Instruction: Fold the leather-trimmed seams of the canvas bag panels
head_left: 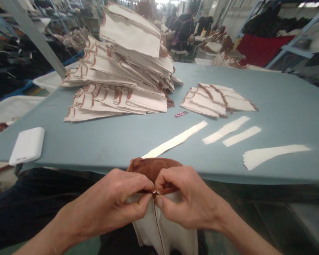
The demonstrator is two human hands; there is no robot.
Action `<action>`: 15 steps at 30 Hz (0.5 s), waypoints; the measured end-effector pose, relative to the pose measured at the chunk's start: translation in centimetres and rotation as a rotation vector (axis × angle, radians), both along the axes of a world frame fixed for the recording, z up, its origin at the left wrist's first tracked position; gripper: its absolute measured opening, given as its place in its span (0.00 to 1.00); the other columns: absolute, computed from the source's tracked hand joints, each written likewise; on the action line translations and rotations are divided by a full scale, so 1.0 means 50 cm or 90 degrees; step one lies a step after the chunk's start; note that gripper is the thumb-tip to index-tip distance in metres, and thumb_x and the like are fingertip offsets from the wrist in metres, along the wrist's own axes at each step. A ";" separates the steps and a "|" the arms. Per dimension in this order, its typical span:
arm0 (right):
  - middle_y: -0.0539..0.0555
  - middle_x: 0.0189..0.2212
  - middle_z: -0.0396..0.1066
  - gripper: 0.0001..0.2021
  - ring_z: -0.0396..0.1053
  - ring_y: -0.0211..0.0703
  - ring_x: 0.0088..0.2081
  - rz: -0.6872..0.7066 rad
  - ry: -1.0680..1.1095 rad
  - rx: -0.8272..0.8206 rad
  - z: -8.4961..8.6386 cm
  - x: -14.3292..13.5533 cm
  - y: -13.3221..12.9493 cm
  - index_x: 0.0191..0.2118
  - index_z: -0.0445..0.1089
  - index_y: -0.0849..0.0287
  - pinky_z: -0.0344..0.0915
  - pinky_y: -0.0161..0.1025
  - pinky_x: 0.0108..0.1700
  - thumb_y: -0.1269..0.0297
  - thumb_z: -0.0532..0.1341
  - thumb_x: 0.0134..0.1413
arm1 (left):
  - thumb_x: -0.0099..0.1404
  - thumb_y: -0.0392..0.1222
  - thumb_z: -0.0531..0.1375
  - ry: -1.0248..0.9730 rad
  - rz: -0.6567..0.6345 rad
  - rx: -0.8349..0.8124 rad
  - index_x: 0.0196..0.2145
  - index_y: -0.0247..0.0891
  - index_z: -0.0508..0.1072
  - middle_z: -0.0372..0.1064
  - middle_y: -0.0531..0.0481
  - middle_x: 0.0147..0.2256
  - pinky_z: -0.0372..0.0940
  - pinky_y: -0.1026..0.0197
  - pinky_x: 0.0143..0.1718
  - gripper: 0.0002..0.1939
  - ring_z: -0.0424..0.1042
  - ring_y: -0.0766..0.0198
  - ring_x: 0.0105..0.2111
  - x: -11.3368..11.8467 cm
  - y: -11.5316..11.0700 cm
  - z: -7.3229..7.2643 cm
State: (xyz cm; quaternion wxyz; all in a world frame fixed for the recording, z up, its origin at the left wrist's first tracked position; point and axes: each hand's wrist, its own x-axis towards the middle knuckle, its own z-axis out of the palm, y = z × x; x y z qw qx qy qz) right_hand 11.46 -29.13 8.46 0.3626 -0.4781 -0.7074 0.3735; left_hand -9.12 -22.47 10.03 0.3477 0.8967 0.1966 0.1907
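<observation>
A cream fabric piece [175, 226] with a brown lining and a brown seam down its middle hangs at the table's front edge, over my lap. My left hand [124, 193] pinches its upper edge just left of the seam. Close beside it, my right hand [182, 196] pinches the same edge on the right side. The fingertips of both hands almost meet at a small whitish spot on top of the seam. Behind the hands, the brown inside [151, 168] of the piece shows as an open curve.
On the blue-green table [117, 141] stands a tall stack of cream pieces [133, 67], with a smaller pile [215, 99] to its right. Pink snips [181, 114], pale strips [178, 139] and a white power bank [28, 145] lie nearer. People are in the background.
</observation>
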 end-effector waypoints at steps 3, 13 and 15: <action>0.43 0.20 0.62 0.05 0.57 0.32 0.23 -0.023 -0.021 0.029 -0.007 -0.005 0.002 0.25 0.62 0.57 0.52 0.33 0.28 0.72 0.59 0.47 | 0.64 0.25 0.58 0.004 -0.007 0.016 0.36 0.36 0.79 0.74 0.58 0.26 0.57 0.69 0.28 0.11 0.69 0.73 0.23 -0.004 0.001 -0.006; 0.41 0.19 0.57 0.06 0.53 0.30 0.21 -0.058 -0.048 0.134 -0.027 -0.018 0.008 0.24 0.61 0.57 0.48 0.31 0.25 0.74 0.59 0.45 | 0.61 0.26 0.55 0.032 0.008 0.032 0.27 0.33 0.76 0.66 0.58 0.21 0.53 0.66 0.25 0.12 0.60 0.73 0.20 0.001 0.004 -0.003; 0.41 0.19 0.58 0.06 0.53 0.30 0.21 -0.058 -0.043 0.170 -0.033 -0.019 0.012 0.25 0.62 0.57 0.49 0.31 0.25 0.74 0.59 0.46 | 0.60 0.27 0.54 0.023 0.034 0.020 0.27 0.33 0.77 0.65 0.58 0.20 0.53 0.68 0.24 0.12 0.59 0.73 0.20 0.002 0.005 -0.009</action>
